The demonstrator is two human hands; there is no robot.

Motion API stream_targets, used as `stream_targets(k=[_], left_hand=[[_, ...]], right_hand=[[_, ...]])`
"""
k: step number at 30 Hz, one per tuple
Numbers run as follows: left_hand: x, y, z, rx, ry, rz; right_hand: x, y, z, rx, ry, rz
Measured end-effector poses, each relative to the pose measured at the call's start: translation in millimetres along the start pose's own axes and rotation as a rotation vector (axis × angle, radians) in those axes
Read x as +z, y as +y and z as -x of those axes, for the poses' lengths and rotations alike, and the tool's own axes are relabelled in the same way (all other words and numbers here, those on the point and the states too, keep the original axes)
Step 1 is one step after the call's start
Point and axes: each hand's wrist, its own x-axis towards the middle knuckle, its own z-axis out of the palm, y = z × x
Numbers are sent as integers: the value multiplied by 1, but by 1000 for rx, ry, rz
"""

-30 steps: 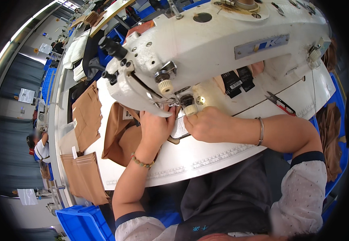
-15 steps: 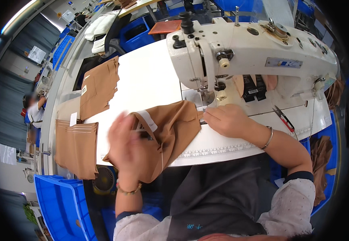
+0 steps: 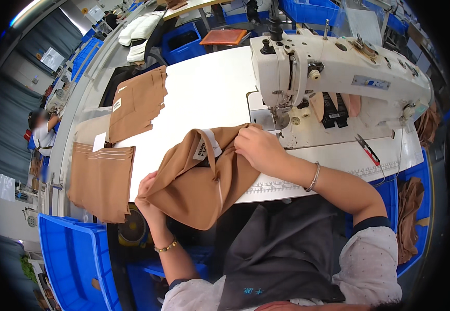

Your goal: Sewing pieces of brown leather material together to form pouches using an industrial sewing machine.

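Observation:
A brown fabric piece (image 3: 191,189) with a white label (image 3: 208,145) lies bunched over the front edge of the white sewing table (image 3: 204,83), part of it hanging down. My left hand (image 3: 150,194) grips its left edge, fingers partly behind the cloth. With bent fingers, my right hand (image 3: 258,150) pinches the cloth's upper right part, just in front of the sewing machine (image 3: 333,67). The machine's needle area is close behind that hand; the cloth's far corner reaches toward it.
Two stacks of brown cut pieces, one farther back (image 3: 137,103) and one nearer (image 3: 100,181), lie at the left. Red-handled thread snips (image 3: 368,150) rest right of my right hand. Blue bins (image 3: 74,259) flank the table. Another person (image 3: 42,129) sits far left.
My left hand has moved down and left and taken the cloth's left edge. My right hand has shifted left, away from the needle area. The cloth is spread more openly.

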Motion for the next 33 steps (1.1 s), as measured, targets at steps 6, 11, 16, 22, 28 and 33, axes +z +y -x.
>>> stream_targets(k=[6, 11, 16, 22, 28, 33], left_hand=[[11, 27, -21, -446, 400, 888], [3, -7, -38, -109, 484, 16], [40, 12, -32, -276, 63, -891], [62, 12, -29, -147, 1, -904], [38, -24, -31, -20, -5, -779], [-6, -61, -53, -58, -55, -619]], right_hand=[[-51, -25, 16, 682, 16, -979], [-56, -20, 65, 762, 318, -1096], [-81, -30, 96, 1000, 46, -781], [-84, -75, 80, 157, 107, 131], [41, -97, 68, -105, 122, 263], [-93, -108, 106, 116, -154, 111]])
